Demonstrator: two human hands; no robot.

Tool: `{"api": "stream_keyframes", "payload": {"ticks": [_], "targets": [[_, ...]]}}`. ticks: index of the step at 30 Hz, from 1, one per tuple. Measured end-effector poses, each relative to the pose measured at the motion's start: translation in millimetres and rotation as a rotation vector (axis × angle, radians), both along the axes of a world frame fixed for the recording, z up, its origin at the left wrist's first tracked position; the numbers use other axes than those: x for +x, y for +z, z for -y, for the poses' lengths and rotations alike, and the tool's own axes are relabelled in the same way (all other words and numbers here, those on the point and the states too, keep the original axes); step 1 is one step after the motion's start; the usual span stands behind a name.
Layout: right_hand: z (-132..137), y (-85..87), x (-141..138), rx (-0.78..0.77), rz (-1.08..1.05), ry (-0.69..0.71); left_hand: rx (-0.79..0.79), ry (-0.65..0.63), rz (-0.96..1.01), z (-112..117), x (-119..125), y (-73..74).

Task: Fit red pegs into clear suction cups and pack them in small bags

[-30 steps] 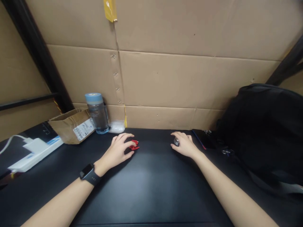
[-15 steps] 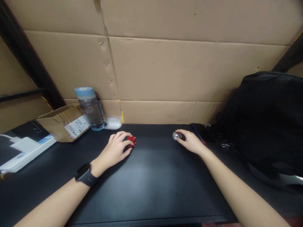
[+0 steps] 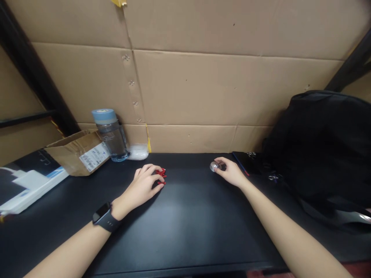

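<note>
My left hand (image 3: 145,183), with a dark watch (image 3: 102,212) on its wrist, rests over a small group of red looped pieces (image 3: 161,173) that look like paper clips on the black tabletop. Its fingers are curved and apart, the tips touching the pieces. One red piece lies near the thumb tip, a little apart from the others. To the right, my right hand (image 3: 230,172) is closed on a small clear round container (image 3: 215,166), thumb at the near side and fingers at the far side. What is inside it cannot be made out.
At the left stand a water bottle (image 3: 111,139), an open brown carton (image 3: 78,154) and a white power strip (image 3: 31,193). A clear plastic bundle (image 3: 138,152) lies beside the bottle. Cardboard (image 3: 188,88) walls the back. A black backpack (image 3: 324,154) fills the right side, near a dark flat object (image 3: 249,164).
One red piece has come apart from the group toward my left thumb, and the left fingers have shifted slightly. My right hand keeps the container in nearly the same place. The view has tilted slightly.
</note>
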State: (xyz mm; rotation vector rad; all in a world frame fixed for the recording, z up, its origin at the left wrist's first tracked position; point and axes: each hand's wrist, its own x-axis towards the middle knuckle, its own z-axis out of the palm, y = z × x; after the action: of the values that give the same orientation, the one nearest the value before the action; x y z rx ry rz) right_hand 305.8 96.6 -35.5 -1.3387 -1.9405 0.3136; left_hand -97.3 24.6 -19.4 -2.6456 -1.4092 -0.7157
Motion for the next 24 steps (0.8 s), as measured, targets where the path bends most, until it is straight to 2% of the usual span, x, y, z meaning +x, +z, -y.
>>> {"api": "stream_keyframes", "payload": {"ticks": [3,7,10,13,16,19,21,24], "targets": [[0.4,1.3,-0.2,0.032,-0.018,-0.024,0.002,0.021,-0.008,0.1,1.1,-1.3],[6.2,8.3,-7.0,0.074,-0.041,-0.045,0.037,-0.011,-0.033,1.9,5.1,-5.0],[15.6,14.8,-22.5,0.013,-0.143,0.01,0.066,-0.02,-0.011,4.0,11.0,-3.7],[26.3,21.5,-46.2,-0.131,-0.337,0.147,0.069,0.007,0.067,6.0,21.7,7.2],[34.0,30.9,-72.0,-0.256,-0.48,0.28,0.073,0.015,0.133,6.1,36.8,25.7],[38.2,41.4,-92.7,-0.301,-0.54,0.321,0.071,0.001,0.168,2.8,51.7,41.8],[40.8,44.9,-101.8,-0.312,-0.571,0.325,0.055,0.007,0.199,-0.2,58.7,45.6],[47.2,41.1,-107.6,-0.316,-0.643,0.334,0.032,0.025,0.249,-2.0,62.9,38.8]]}}
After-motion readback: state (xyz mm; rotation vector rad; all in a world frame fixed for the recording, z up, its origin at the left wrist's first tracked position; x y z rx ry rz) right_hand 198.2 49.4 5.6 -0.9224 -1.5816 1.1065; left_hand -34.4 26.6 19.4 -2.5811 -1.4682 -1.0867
